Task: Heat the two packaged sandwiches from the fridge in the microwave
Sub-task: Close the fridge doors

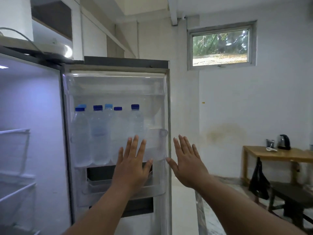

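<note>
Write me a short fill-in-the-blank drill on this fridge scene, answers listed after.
1. The fridge door stands ____.
2. The water bottles on the door shelf have caps coloured ____.
3. Both hands, the left hand and the right hand, are spread flat and hold ____.
4. On the wooden table at the right stands a black ____.

Answers: open; blue; nothing; kettle
</note>
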